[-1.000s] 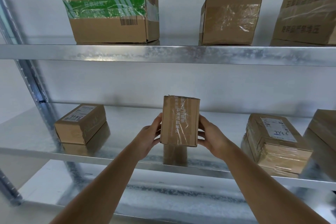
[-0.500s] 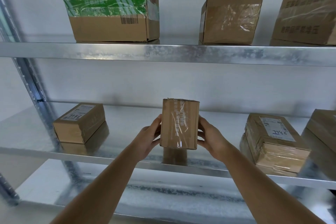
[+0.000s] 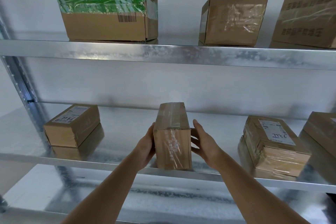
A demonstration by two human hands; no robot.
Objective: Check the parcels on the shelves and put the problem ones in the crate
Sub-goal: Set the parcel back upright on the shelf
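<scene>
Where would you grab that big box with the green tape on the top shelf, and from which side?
Probably by its two upright side faces, one hand on each, coming straight in from the front. The green-taped box is tall and wide, too broad for one hand, its front edge stands near the upper shelf's lip, and there is free space on both sides.

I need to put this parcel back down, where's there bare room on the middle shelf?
Bare middle shelf lies between the left labelled parcel and the held parcel, and again between it and the right labelled parcel. The far right is crowded: that parcel sits close to the edge parcel.
</scene>
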